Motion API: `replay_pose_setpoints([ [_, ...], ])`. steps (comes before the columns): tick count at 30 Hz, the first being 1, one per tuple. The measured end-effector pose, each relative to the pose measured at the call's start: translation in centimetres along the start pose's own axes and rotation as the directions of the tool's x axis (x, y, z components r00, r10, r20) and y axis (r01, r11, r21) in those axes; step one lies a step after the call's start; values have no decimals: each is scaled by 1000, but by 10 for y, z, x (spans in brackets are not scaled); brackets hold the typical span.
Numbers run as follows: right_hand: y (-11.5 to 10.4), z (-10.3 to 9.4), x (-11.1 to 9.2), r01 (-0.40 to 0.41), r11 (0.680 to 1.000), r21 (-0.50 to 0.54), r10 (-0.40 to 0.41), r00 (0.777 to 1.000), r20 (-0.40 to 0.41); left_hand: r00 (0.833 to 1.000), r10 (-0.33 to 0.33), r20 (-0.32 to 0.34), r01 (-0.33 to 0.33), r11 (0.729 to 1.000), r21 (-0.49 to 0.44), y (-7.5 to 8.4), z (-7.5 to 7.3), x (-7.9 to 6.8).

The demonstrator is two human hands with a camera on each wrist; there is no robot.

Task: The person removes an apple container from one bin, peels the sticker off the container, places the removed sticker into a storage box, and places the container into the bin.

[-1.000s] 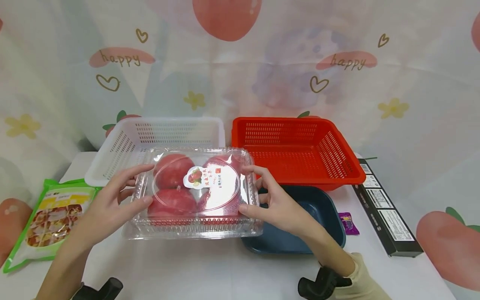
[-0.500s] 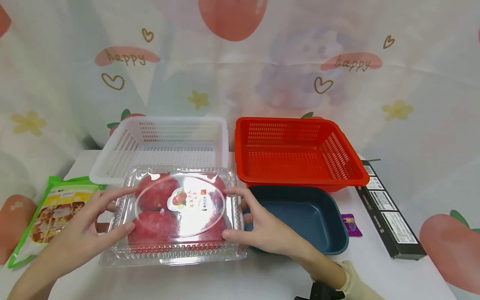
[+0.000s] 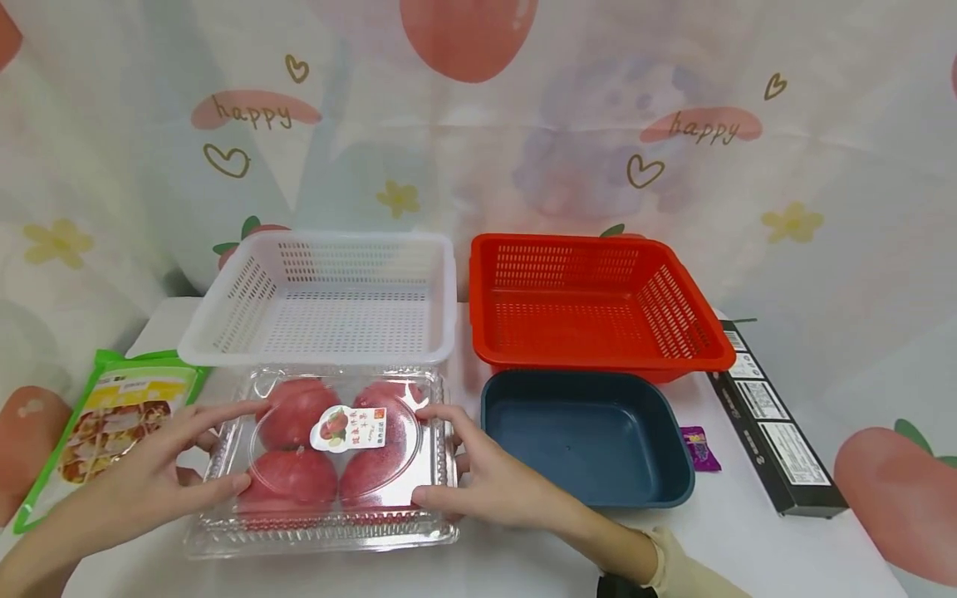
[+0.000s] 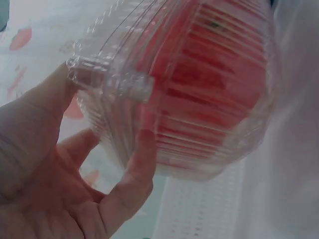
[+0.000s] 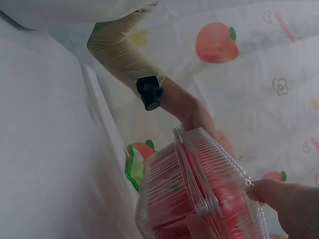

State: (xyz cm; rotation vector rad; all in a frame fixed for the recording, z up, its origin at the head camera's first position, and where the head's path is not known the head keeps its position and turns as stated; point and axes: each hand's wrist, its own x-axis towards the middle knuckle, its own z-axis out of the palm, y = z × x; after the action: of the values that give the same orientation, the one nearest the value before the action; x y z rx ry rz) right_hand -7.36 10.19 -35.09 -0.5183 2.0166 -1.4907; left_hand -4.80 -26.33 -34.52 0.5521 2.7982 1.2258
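Observation:
A clear plastic clamshell box (image 3: 332, 519) of several red round fruits (image 3: 293, 480) is held between both hands in front of the white basket. My left hand (image 3: 153, 473) grips its left side, thumb and forefinger over the lid edge and other fingers curled below the rim, as the left wrist view shows on the box's ribbed wall (image 4: 214, 119). On the opposite side my right hand (image 3: 486, 477) grips the box the same way. A label (image 3: 347, 428) with a fruit picture sits on the lid. In the right wrist view the box (image 5: 164, 194) stands close over the white tabletop.
Behind the box are a white basket (image 3: 359, 320) and a red basket (image 3: 561, 307). A dark blue tray (image 3: 591, 490) stands right of the box. Farther right lie a small purple packet (image 3: 700, 448) and a long black box (image 3: 777, 423). A green food bag (image 3: 112, 415) lies at the left.
Both hands have carried the clamshell box left and down toward the near part of the table. The white basket and blue tray, partly covered before, now show more fully.

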Motion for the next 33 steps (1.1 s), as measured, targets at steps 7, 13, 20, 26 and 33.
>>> replay_pose_setpoints([
  [7, 11, 7, 8, 10, 1000, -3, -10, 1000, 19, 994, -9, 110, 14, 999, -39, -21, 1, 3],
  [13, 20, 9, 15, 6, 1000, -14, -6, 999, 36, 989, 8, 149, -2, 999, -41, -36, 5, 4],
  [20, 28, 9, 21, 28, 997, -70, -26, 999, 30, 985, 46, 167, -42, 999, -28, -43, 8, 10],
  [26, 26, 8, 24, -2, 989, -145, 8, 999, 41, 981, -33, 190, 32, 999, 5, -44, 7, 11],
  [33, 12, -1, 21, -17, 824, -567, 29, 1000, 11, 966, -144, 215, 146, 989, 6, -40, 3, 15],
])
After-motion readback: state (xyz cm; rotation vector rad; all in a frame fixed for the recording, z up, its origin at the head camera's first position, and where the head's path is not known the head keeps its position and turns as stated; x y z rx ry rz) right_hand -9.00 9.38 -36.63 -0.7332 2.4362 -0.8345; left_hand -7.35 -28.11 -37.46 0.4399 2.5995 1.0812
